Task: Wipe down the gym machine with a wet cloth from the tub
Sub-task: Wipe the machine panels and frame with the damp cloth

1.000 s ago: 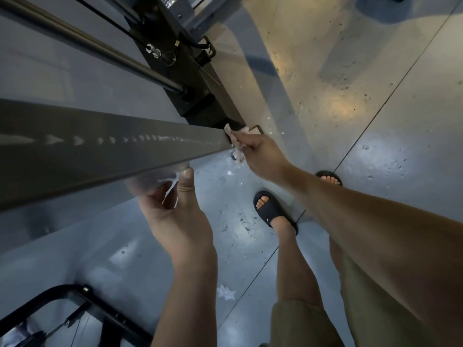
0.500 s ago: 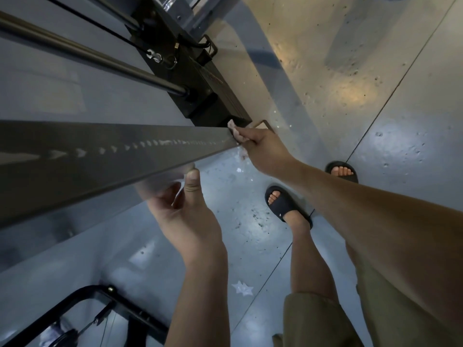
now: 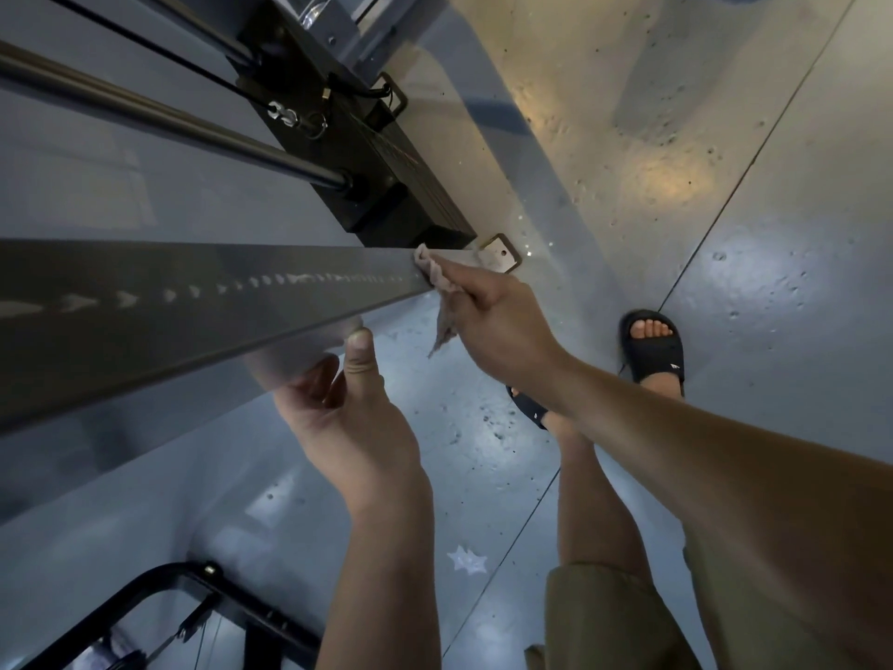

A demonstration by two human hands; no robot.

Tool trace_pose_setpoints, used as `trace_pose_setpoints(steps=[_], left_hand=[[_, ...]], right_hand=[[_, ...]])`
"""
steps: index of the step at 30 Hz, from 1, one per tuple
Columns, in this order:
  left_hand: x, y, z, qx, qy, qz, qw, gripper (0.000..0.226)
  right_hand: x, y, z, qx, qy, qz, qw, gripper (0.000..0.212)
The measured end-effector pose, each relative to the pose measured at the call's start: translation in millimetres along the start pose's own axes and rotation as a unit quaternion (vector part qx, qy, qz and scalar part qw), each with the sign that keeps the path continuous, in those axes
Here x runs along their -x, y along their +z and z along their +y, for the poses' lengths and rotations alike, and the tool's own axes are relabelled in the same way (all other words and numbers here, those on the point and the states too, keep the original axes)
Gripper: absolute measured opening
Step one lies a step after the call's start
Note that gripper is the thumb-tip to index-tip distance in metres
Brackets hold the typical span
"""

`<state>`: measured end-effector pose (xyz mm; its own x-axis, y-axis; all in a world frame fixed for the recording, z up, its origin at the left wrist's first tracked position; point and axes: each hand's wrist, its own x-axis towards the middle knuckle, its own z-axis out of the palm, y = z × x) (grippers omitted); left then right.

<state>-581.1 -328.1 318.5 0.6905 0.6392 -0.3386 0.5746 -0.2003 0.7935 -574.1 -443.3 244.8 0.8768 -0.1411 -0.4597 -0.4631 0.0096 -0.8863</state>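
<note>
1. Cloth, pale and crumpled, is bunched at the fingertips of the right hand, with a loose tail hanging below the knuckles.
2. That hand pinches the cloth and presses it against the low end of the grey upright of the gym machine, close to the floor.
3. Higher on the same upright, well apart from the cloth, the left hand grips the edge with its thumb laid flat on the face and its fingers curled round behind.
4. Behind the upright sits the black weight stack. A black sandal stands on the floor just beyond the right wrist.
</note>
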Motion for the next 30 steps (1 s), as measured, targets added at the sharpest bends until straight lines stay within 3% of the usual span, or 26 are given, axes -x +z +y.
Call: trace_pose_setpoints(steps=[2, 5, 7, 11, 13, 16, 19, 23, 27, 30], left_hand=[[2, 2, 0, 0.000, 0.000, 0.002, 1.000, 0.050], [0, 1, 1, 0.000, 0.000, -0.002, 1.000, 0.047], [-1, -1, 1, -0.007, 0.001, -0.008, 1.000, 0.041], [-2, -1, 0, -0.009, -0.005, 0.000, 1.000, 0.032], [-2, 1, 0, 0.002, 0.001, -0.001, 1.000, 0.041], [-4, 1, 0, 0.004, 0.015, -0.009, 1.000, 0.055], [-6, -2, 1, -0.001, 0.022, -0.016, 1.000, 0.059], [-7, -2, -2, 0.008, 0.019, -0.009, 1.000, 0.057], [-7, -1, -1, 0.004, 0.035, -0.019, 0.999, 0.063], [-7, -2, -1, -0.007, 0.042, -0.028, 0.999, 0.064]], right_hand=[[-6, -2, 3, 0.029, -0.014, -0.006, 0.999, 0.035], [-38, 0, 20, 0.003, 0.070, -0.011, 0.997, 0.036], [-38, 4, 18, -0.019, 0.081, 0.003, 0.997, 0.036], [8, 2, -5, 0.017, -0.002, 0.019, 1.000, 0.035], [6, 1, -3, 0.025, -0.036, 0.008, 0.999, 0.037], [-32, 1, 10, -0.010, 0.025, -0.019, 0.999, 0.038], [-31, 4, -2, -0.020, 0.044, -0.007, 0.999, 0.037], [23, -4, -22, -0.001, -0.021, 0.009, 1.000, 0.034], [-21, -4, -5, 0.043, -0.018, -0.011, 0.999, 0.040], [-35, -3, -4, 0.010, 0.008, -0.028, 1.000, 0.039]])
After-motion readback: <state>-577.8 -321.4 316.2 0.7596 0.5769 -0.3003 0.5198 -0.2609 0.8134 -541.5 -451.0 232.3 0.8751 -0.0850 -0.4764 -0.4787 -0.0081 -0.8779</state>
